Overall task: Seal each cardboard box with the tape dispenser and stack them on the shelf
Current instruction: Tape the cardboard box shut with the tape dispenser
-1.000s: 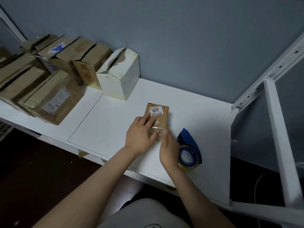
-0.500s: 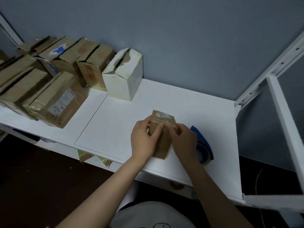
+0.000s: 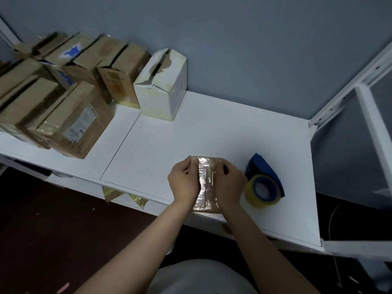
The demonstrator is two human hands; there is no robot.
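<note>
A small brown cardboard box [image 3: 209, 201] sits at the front edge of the white shelf [image 3: 233, 128], a bit right of the middle. Shiny clear tape runs along its top. The left hand [image 3: 184, 184] holds the left side of the box with its fingers curled round it. The right hand [image 3: 230, 186] holds the right side the same way. The blue tape dispenser [image 3: 264, 186] with its yellowish roll lies on the shelf just right of the right hand, near the front right corner. A white box [image 3: 163, 88] stands at the back edge by the wall. Many brown boxes [image 3: 74, 115] fill the left end of the shelf. Between them and the hands there is a wide bare white patch. The white frame post [image 3: 373, 128] rises past the right edge.
</note>
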